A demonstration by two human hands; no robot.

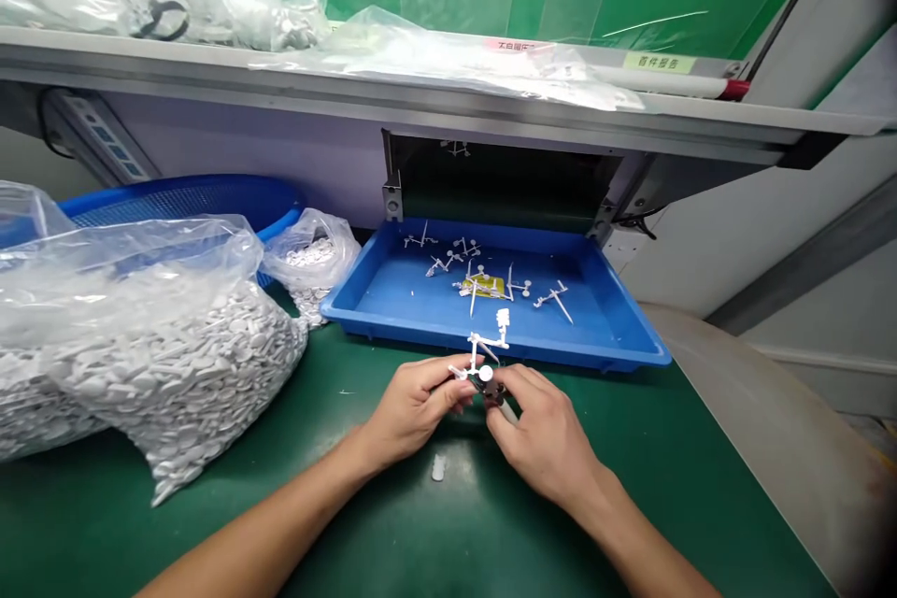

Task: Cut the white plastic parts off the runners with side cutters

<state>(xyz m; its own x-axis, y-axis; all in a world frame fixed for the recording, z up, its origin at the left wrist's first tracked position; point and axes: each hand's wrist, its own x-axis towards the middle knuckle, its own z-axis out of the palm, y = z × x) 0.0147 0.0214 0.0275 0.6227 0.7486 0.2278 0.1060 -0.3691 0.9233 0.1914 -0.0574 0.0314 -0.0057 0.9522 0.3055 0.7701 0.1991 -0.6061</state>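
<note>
Between thumb and fingers, my left hand pinches a white plastic sprue, a branched frame with a round disc and a small flat part at its upper end. My right hand is wrapped round a small cutting tool with a dark head and a pale handle, probably nippers. The tool's head is against the sprue beside the disc; its jaws are too small to make out. A loose small white plastic piece lies on the green table below my hands.
Several white sprues and a yellow packet lie in a blue tray. Left stand a large bag of white parts, a smaller bag and a blue basket. A metal shelf crosses above, with a dark opening underneath.
</note>
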